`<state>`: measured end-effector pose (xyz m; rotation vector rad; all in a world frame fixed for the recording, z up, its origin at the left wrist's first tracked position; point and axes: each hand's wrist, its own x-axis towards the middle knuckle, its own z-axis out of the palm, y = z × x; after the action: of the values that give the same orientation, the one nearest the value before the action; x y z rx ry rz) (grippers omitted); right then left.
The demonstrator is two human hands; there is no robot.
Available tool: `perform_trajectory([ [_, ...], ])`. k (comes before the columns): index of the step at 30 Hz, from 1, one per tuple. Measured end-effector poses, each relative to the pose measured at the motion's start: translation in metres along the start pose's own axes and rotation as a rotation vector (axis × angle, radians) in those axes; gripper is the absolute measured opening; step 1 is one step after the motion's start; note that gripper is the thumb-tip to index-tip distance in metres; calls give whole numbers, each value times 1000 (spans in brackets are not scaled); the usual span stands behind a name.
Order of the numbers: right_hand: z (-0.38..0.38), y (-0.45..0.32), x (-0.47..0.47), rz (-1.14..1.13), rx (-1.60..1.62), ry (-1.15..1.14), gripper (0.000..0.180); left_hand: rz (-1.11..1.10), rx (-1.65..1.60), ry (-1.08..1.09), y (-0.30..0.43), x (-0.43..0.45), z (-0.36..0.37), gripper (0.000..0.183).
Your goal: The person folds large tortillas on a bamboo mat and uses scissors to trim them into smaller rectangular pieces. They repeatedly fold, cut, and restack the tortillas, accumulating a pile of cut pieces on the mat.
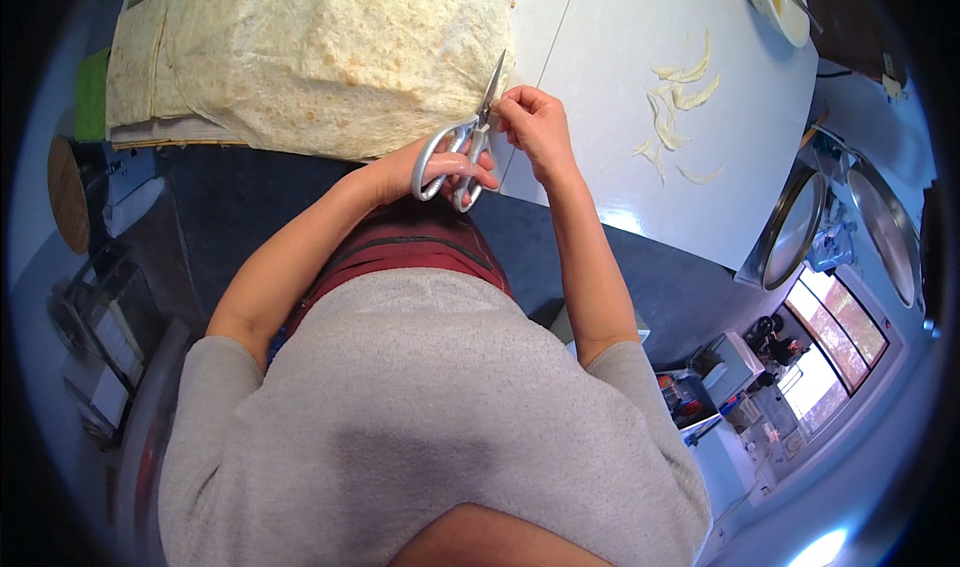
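A pair of metal scissors is in my left hand, with my fingers through the silver handles. The blades point away from me and lie along the right edge of a large, thin, browned flatbread. Beside the blades, my right hand pinches the flatbread's edge near its front right corner. The exact bit between thumb and finger is mostly hidden. Several thin, curved strips of flatbread lie to the right on the white table.
At the far right corner of the table stands a bowl with yellowish contents and a utensil in it. Large round metal pans are beyond the table's right edge. Something green shows left of the flatbread, above a round wooden seat.
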<state>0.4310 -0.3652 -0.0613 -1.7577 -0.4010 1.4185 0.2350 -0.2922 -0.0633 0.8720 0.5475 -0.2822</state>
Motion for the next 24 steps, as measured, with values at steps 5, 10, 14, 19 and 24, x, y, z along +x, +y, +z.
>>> perform_trajectory([
  [5, -3, -1, 3, -12, -68, -1, 13, 63, -81, 36, -2, 2, 7, 47],
  [10, -5, 1, 12, -130, -281, 118, 17, 119, -148, 72, -5, 2, 16, 46],
  [14, -6, 2, 32, -246, -281, 261, 20, 66, -104, 53, -8, 5, 13, 42],
  [19, -7, 2, 42, -219, -240, 199, 16, 78, -122, 73, -9, 6, 15, 43],
  [24, -7, -4, 36, -168, -100, 151, 13, 90, -119, 122, 1, 7, 18, 46],
])
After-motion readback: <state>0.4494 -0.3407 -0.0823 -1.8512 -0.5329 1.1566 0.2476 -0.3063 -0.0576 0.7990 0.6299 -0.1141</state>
